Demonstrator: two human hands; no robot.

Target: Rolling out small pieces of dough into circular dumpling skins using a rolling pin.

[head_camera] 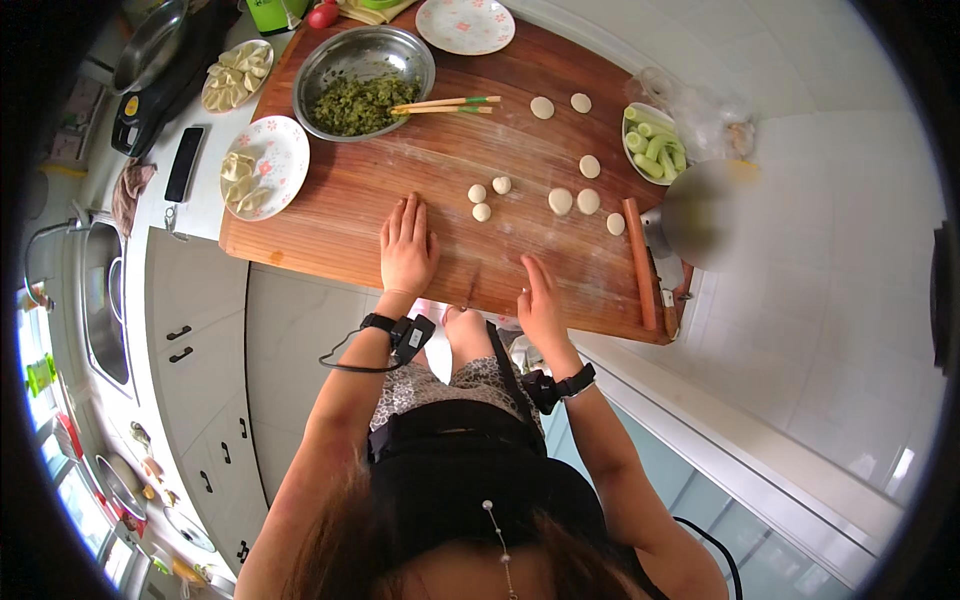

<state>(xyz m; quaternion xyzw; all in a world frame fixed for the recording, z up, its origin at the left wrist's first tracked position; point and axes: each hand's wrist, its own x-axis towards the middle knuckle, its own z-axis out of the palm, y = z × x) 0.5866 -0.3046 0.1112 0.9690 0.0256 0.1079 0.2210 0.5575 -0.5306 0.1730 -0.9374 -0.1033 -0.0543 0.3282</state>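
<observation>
My left hand (409, 246) lies palm down on the wooden board (352, 225), near its front edge, with nothing in it. Over the same edge, to the right, is my right hand (541, 304), its index finger extended and no object visible in it. Beyond and between the hands sit three small dough balls (477, 193). Farther right are several flattened dough rounds (560, 201), some near the back. A thin wooden rolling pin (638, 262) lies along the board's right side. Chopsticks (450, 105) rest on a steel bowl (364, 45) of chopped green filling (360, 103).
A floral plate (289, 161) with a few dumplings (244, 182) overlaps the board's left edge. Behind it are another plate of dumplings (232, 77) and a phone (184, 163). A knife (667, 289) lies right of the rolling pin, by a bowl of cut green vegetables (656, 146).
</observation>
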